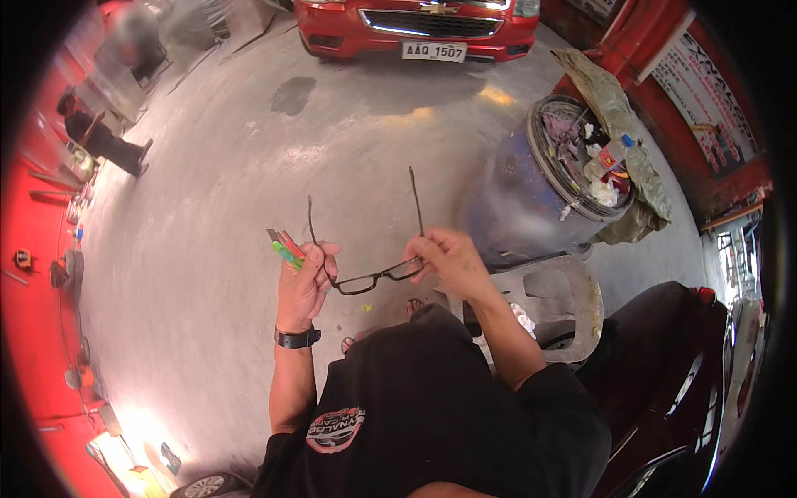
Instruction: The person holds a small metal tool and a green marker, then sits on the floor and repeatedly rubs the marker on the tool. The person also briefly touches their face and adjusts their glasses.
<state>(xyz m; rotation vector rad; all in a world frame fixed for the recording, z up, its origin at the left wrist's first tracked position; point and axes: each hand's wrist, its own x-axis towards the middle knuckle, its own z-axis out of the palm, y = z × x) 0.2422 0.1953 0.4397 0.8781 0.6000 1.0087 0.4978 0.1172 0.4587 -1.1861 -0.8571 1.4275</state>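
A pair of black-framed eyeglasses [380, 275] is held out before my body, its temple arms unfolded and pointing away from me. My left hand [301, 288] is closed, with its thumb and fingers at the left hinge side of the glasses. That same hand also grips slim green and red tools [288, 251] with a dark, blade-like tip; they look like utility knives, partly hidden by the fingers. At the other end, my right hand [455, 263] pinches the frame by the right lens. A dark wristband [297, 338] circles my left wrist.
To the right stands a blue drum [519, 195] heaped with rubbish, beside a worn plastic chair [581, 295]. A red car [415, 29] is parked ahead, and a dark glossy car [672, 373] sits at lower right. Someone in dark clothes [104, 137] is at far left on the concrete floor.
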